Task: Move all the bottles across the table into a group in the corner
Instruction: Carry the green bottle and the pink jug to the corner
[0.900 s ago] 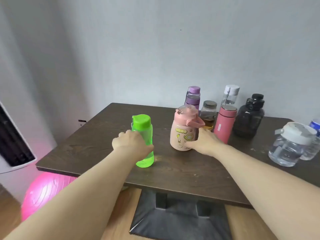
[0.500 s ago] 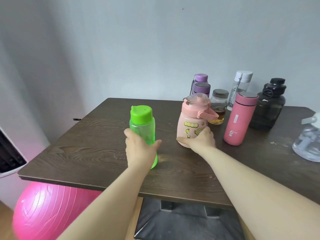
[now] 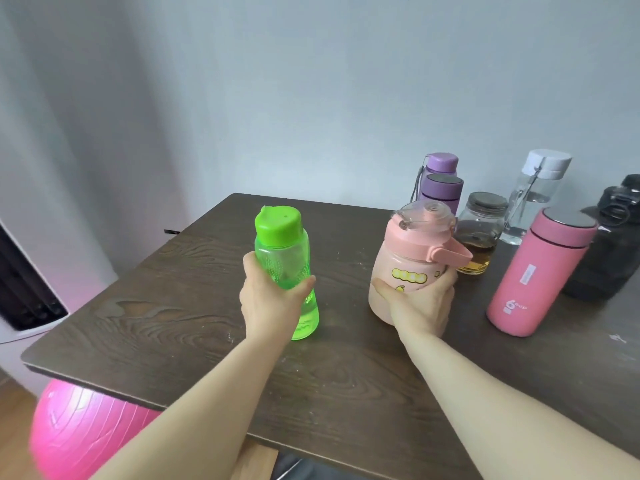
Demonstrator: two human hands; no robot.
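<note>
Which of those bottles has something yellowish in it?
The small glass jar with the dark metal lid, behind the pale pink jug; amber liquid sits at its bottom.

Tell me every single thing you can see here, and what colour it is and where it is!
green bottle: 1, bright green, mid-table, in the left hand
pale pink jug bottle: 1, pink with yellow pictures, right of the green one, in the right hand
purple bottles: 2, purple, back by the wall
glass jar: 1, clear with amber liquid, behind the jug
clear bottle: 1, white cap, back right
pink flask: 1, pink, right side
black bottle: 1, dark, far right edge
table: 1, dark brown wood
ball: 1, pink, below the table's left side
left hand: 1, around the green bottle
right hand: 1, around the jug
</note>
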